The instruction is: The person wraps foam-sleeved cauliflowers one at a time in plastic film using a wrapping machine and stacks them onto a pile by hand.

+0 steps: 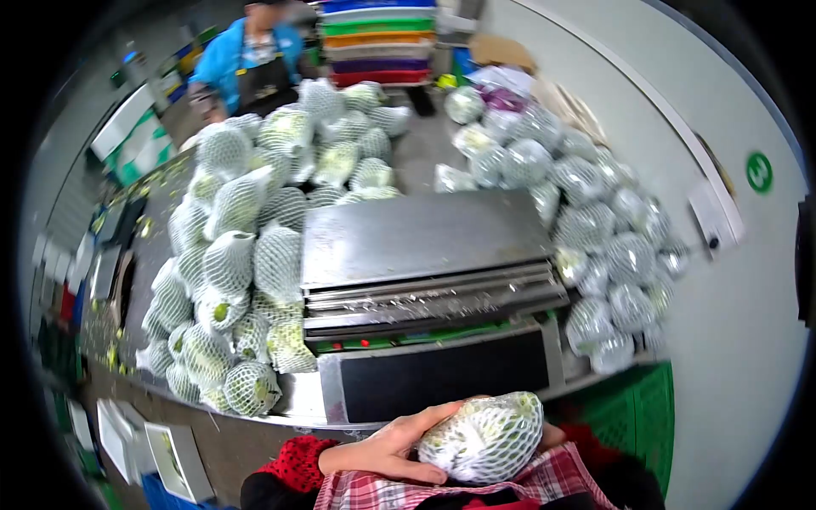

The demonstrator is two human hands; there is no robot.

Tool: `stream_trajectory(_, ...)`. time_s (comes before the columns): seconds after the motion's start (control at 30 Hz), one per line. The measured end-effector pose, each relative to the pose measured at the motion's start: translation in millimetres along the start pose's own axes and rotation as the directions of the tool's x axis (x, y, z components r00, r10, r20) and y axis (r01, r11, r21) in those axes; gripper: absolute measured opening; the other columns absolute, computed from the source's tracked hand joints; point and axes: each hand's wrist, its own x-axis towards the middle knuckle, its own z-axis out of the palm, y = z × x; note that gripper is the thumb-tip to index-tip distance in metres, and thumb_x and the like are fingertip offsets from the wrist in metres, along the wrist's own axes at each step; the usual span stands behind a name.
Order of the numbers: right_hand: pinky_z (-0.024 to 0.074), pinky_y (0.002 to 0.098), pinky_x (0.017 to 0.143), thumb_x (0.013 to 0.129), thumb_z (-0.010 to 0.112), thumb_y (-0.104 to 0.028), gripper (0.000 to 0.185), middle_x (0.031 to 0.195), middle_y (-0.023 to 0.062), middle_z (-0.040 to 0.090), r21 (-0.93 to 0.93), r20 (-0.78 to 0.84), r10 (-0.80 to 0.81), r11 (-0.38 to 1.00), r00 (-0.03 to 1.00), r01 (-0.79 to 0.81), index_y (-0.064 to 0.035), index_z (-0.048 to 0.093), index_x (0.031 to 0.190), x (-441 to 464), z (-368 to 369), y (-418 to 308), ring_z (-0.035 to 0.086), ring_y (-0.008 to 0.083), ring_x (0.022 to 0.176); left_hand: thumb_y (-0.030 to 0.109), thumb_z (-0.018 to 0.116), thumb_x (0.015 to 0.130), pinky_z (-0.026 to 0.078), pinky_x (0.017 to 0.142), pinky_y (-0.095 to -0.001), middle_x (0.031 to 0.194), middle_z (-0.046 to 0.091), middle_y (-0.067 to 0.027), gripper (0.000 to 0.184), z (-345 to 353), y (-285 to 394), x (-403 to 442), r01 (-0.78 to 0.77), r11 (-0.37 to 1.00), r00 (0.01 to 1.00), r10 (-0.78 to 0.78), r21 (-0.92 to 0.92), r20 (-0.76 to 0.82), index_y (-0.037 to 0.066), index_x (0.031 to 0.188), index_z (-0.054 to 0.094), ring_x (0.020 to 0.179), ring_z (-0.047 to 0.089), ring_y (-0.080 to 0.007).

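Close to my body, a pale green vegetable head (483,438) in a white foam net, with clear film over it, is held between both hands. My left hand (391,446) grips its left side, thumb low and fingers along the top. On the far side, only a small part of my right hand (552,437) shows against the head; its fingers are mostly hidden. Just beyond the head stands a metal wrapping machine (425,238) with a black front plate (444,376). Net-covered heads (228,263) are piled at its left, and film-wrapped heads (586,225) at its right.
A green crate (625,421) stands at the lower right beside a white wall (722,340). Stacked coloured crates (378,41) rise at the back. Across the table is a person in a blue top (223,64). White foam boxes (180,463) sit on the floor at left.
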Motion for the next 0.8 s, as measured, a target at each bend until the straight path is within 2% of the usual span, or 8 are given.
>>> stream_trajectory(0.07, 0.0392, 0.0449, 0.104, 0.096, 0.036, -0.054, 0.068, 0.134, 0.0169, 0.049, 0.575, 0.047, -0.027, 0.818, 0.999, -0.005, 0.0009, 0.043, 0.135, 8.5, -11.1, -11.3, 0.048, 0.0323, 0.123, 0.022, 0.071, 0.085, 0.036, 0.104, -0.0354, 0.141, 0.042, -0.0215, 0.079, -3.5, -20.7, 12.5, -0.032, 0.999, 0.978, 0.039, 0.038, -0.203, -0.005, 0.143, 0.025, 0.126, 0.046, -0.0257)
stream_trajectory(0.17, 0.0416, 0.0426, 0.102, 0.099, 0.036, -0.044, 0.051, 0.127, 0.0118, 0.055, -0.183, -0.119, -0.564, 0.821, 0.817, 0.54, -0.0045, 0.048, 0.129, 45.2, -43.6, -31.9, 0.054, 0.0258, 0.116, 0.025, 0.065, 0.089, 0.04, 0.1, -0.0363, 0.13, 0.051, -0.0258, 0.066, -15.1, -26.3, 90.3, -0.035, 0.995, 0.936, 0.067, 0.098, -0.345, -0.006, 0.138, 0.034, 0.119, 0.053, -0.0294)
stream_trajectory(0.27, 0.0499, 0.0416, 0.091, 0.101, 0.037, -0.035, 0.04, 0.119, 0.0093, 0.058, 0.041, -0.388, -0.627, 0.721, 0.676, 0.692, -0.0061, 0.05, 0.124, 112.1, -118.8, -155.3, 0.062, 0.0249, 0.097, 0.025, 0.065, 0.086, 0.046, 0.094, -0.0397, 0.123, 0.055, -0.0259, 0.056, -81.8, -10.6, 160.5, -0.217, 0.731, 0.88, 0.433, 0.647, -0.194, -0.005, 0.129, 0.045, 0.11, 0.056, -0.0376)
stream_trajectory(0.4, 0.0447, 0.0368, 0.095, 0.097, 0.045, -0.042, 0.055, 0.12, 0.0128, 0.059, -0.232, -0.239, -0.829, 0.554, 0.505, 0.8, 0.0015, 0.049, 0.13, 140.2, -213.7, -359.9, 0.056, 0.0222, 0.111, 0.01, 0.069, 0.071, 0.044, 0.094, -0.0431, 0.12, 0.055, -0.023, 0.06, -291.7, -11.3, 184.9, 0.513, 0.336, 0.594, 0.525, 0.79, -0.609, 0.002, 0.126, 0.047, 0.111, 0.054, -0.0382)
stream_trajectory(0.53, 0.0449, 0.0329, 0.093, 0.093, 0.057, -0.027, 0.046, 0.12, 0.0091, 0.06, -0.931, -0.35, -0.931, 0.333, 0.107, -0.15, 0.0017, 0.051, 0.128, 196.6, -305.4, -452.7, 0.058, 0.0193, 0.106, 0.017, 0.073, 0.063, 0.036, 0.097, -0.0525, 0.132, 0.046, -0.0183, 0.085, -455.6, -66.4, 163.7, 0.837, -0.222, 0.546, 0.399, 0.501, -0.736, 0.01, 0.138, 0.035, 0.124, 0.043, -0.0388)
stream_trajectory(0.6, 0.0456, 0.0314, 0.091, 0.091, 0.059, -0.018, 0.041, 0.12, 0.0089, 0.059, -0.988, -0.061, -0.994, 0.074, -0.094, -0.135, 0.0006, 0.051, 0.127, 218.1, -208.7, -443.1, 0.058, 0.0186, 0.105, 0.018, 0.072, 0.064, 0.036, 0.096, -0.0533, 0.13, 0.047, -0.0185, 0.083, -479.7, -75.0, 171.6, 0.881, -0.163, 0.473, 0.363, 0.445, -0.803, 0.009, 0.138, 0.035, 0.122, 0.044, -0.0392)
stream_trajectory(0.7, 0.0493, 0.0303, 0.082, 0.089, 0.061, -0.014, 0.036, 0.106, 0.0101, 0.065, -0.701, 0.383, -0.825, 0.034, 0.416, 0.713, -0.0018, 0.055, 0.123, 335.7, -48.7, -377.7, 0.063, 0.0201, 0.091, 0.031, 0.072, 0.068, 0.041, 0.09, -0.0541, 0.122, 0.05, -0.0206, 0.076, -473.5, -67.6, 177.9, 0.909, 0.11, 0.346, 0.338, 0.402, -0.875, 0.007, 0.133, 0.04, 0.112, 0.052, -0.0372)
stream_trajectory(0.8, 0.0474, 0.0347, 0.071, 0.088, 0.059, -0.034, 0.042, 0.084, 0.0172, 0.065, -0.721, 0.457, -0.569, 0.214, 0.684, 0.66, 0.0069, 0.063, 0.095, 475.5, 102.7, -307.7, 0.062, 0.0209, 0.077, 0.046, 0.071, 0.07, 0.046, 0.087, -0.047, 0.112, 0.057, -0.0214, 0.075, -469.4, -60.0, 160.6, 0.938, 0.317, 0.011, 0.366, 0.136, -0.931, -0.003, 0.122, 0.049, 0.105, 0.058, -0.0352)
